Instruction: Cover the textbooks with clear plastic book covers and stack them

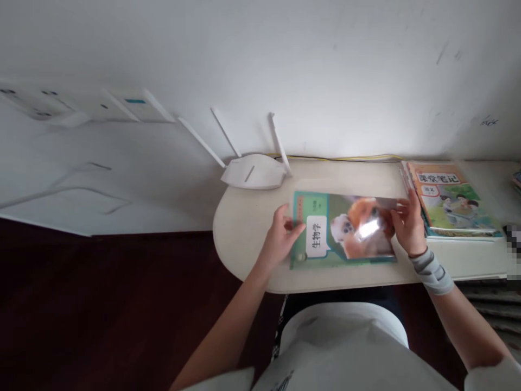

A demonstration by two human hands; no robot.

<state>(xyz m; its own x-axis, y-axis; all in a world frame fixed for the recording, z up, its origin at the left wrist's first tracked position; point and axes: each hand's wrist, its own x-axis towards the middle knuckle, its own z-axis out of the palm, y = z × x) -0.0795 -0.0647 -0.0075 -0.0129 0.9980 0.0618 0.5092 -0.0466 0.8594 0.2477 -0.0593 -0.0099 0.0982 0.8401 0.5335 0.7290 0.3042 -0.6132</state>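
A green book (344,231) with an orange-furred animal on its glossy cover lies sideways over the white table, its title turned on its side. My left hand (284,233) pinches the book's left edge, thumb on top of the cover. At the right edge my right hand (408,222), with a grey wrist wrap (432,271), grips it between thumb and fingers. Just right of that hand sits a stack of books (453,201), its top one orange and green with drawn children.
A white router (255,171) with three raised antennas stands at the table's (240,228) back left. Thin yellow and black cables run along the wall behind. Wall sockets (134,104) are at the upper left. More items show at the far right edge.
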